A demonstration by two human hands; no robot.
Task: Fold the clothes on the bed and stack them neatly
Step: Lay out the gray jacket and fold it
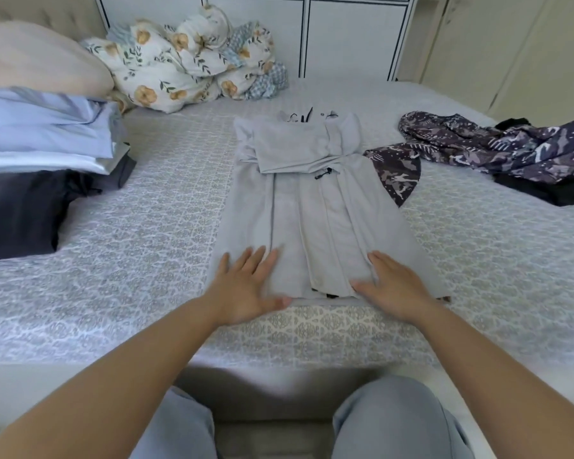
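A light grey garment (315, 207) lies lengthwise on the bed (146, 226), its sides and sleeves folded in over the middle. My left hand (246, 286) rests flat on its near left corner with fingers spread. My right hand (391, 286) lies flat on its near right corner, fingers straight. A crumpled purple patterned garment (497, 147) lies unfolded to the right, one end touching the grey garment, with a black piece (550, 190) under it.
A stack of folded blue, white and dark bedding (40, 150) sits at the left with a beige pillow (37, 58) above. A floral duvet (193, 61) is bunched at the headboard. White wardrobe doors (345, 34) stand behind. My knees (395, 422) are at the bed's near edge.
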